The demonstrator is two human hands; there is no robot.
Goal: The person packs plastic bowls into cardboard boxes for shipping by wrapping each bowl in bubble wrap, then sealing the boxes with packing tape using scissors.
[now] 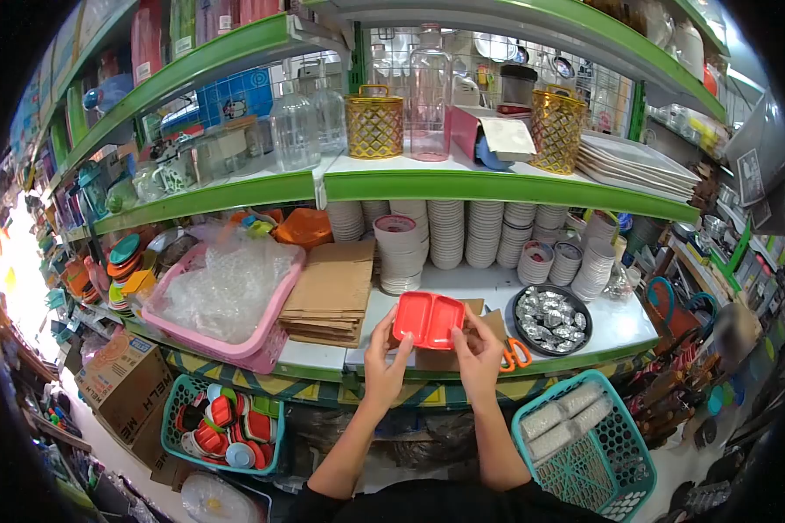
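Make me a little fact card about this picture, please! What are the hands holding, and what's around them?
Held thing: red box, open, showing two hollows
Left hand: grip on the box's left side
Right hand: grip on its right side
Near the right hand: orange scissor handles
Black tray: shiny silver pieces
Pink basket: clear plastic
Beside the pink basket: stacked brown cardboard
Lower left: turquoise basket, many colourful pieces

White shelf (462,281) — cardboard (327,292), stacked bowls (446,235)
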